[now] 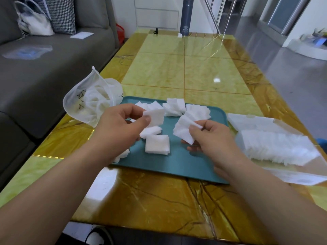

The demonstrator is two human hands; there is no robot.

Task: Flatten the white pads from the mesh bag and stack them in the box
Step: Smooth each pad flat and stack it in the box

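Note:
Above a teal tray (177,167), my left hand (122,124) pinches a single white pad (156,116) between thumb and fingers. My right hand (208,137) grips a fanned bunch of white pads (182,129) over the tray's right half. Several loose pads lie on the tray, among them a flat square one (157,144) in the middle and a heap (174,106) at its far edge. The white mesh bag (88,101), with more pads inside, lies off the tray's far left corner. The clear box (276,144), at right, holds a row of stacked pads.
The yellow marble-pattern table (177,68) stretches ahead, with a dark flask (186,16) at its far end. A grey sofa (44,68) runs along the left, bearing a white handbag (33,22). The box's open lid (251,121) lies behind it.

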